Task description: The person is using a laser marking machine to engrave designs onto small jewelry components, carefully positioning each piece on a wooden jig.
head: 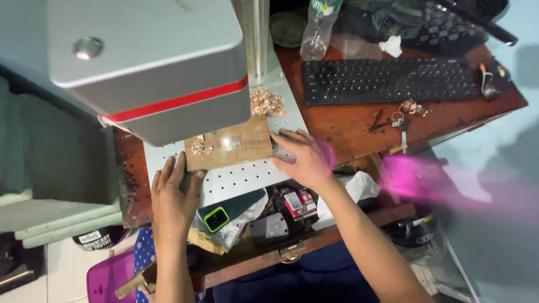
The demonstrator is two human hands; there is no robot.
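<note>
Both hands [171, 193] [300, 157] flat beside wooden board [230, 145]

A wooden board [230, 148] lay on the perforated plate [236, 179], under the machine head [151, 62]; a keyboard [390, 81] sat to its right.

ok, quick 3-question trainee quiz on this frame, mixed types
1. True or false: both hands rest at the wooden board under the grey machine head.
2. Which hand is nearer the black keyboard? A) left hand B) right hand
3. Fill in: the heap of small gold-coloured pieces lies on the white perforated ____.

Key: 1 true; 2 B; 3 plate.
</note>
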